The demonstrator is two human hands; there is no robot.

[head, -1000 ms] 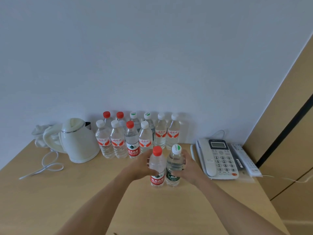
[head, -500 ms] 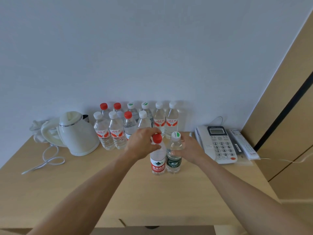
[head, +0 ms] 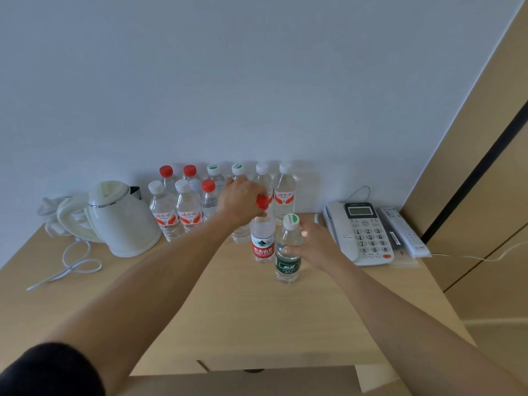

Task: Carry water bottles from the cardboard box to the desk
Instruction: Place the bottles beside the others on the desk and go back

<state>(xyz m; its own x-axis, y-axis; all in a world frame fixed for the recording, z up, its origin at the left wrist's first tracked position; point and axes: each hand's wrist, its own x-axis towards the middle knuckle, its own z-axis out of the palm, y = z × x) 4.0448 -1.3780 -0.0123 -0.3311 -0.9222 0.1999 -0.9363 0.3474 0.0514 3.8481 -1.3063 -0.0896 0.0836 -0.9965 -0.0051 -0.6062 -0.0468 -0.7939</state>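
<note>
Step in hand, as judged: setting 2 carried bottles on the desk. Left hand pinches the cap of the red-label bottle; right hand curls round the green-label bottle. Both stand upright, touching, near of the row at the far wall. Next: let go, return to box. Count: about 10 stored; 1 kettle, 1 phone.
</note>
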